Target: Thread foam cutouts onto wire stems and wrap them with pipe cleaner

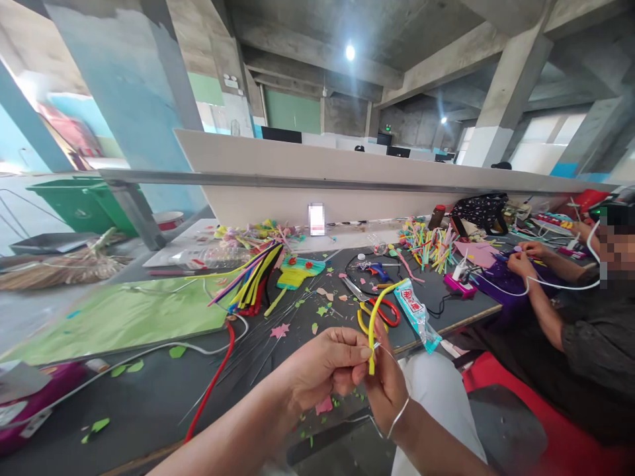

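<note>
My left hand [340,362] pinches a yellow chenille stem [376,315] near its lower end, thumb against the fingers. Close behind it, my right hand [389,380] is closed around the same stretch of stem; some of its fingers are hidden. The stem rises from the hands and bends over to the right. A thin pale wire [368,418] shows near my right wrist; whether it joins the stem I cannot tell. Just beyond the hands lie scissors [393,312] with red and yellow handles, and a turquoise packet [415,314] with red print.
A bundle of coloured stems [258,281], a yellow and turquoise fuzzy piece [297,272], a green sheet [129,311] and a blue glue gun [378,271] lie on the dark table. A phone [316,219] stands at the back. At right, a co-worker's hands [523,261] work.
</note>
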Demonstrator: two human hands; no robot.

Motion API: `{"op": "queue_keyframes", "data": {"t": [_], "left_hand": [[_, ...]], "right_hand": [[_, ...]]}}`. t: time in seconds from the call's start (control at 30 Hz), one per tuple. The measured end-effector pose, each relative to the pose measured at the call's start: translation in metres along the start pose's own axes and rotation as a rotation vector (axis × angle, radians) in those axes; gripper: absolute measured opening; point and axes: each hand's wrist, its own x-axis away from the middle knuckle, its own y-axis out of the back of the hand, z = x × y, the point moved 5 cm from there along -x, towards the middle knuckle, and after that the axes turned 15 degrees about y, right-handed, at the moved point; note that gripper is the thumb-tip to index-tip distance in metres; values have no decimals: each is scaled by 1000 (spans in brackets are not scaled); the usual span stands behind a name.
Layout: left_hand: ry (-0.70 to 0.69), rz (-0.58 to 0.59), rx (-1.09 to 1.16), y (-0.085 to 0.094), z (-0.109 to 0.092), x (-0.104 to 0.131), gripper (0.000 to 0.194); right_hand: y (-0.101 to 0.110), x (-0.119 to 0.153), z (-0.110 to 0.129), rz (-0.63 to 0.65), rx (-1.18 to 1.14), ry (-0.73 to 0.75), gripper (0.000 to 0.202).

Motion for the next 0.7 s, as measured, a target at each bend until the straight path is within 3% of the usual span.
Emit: {"op": "queue_keyframes", "data": {"t": [0.17,0.33,0.4,0.5,0.7], "left_hand": [[23,-17,-19,8,7,0,24],[-16,-84,-88,18,7,3,29],[-37,-172,-110,24,6,3,25],[-64,-315,-174,32,4,3,22],[-197,-608,-615,36,-4,7,18]], "right_hand": [[-12,-15,-1,-79,-158,-69,57],[-5,-13,-6,-113,-224,-263,30],[3,-13,-2,-56,-74,-261,23],[10,-18,9,95,78,-125,23],[13,-6,-2,289,-271,-343,21]]}}
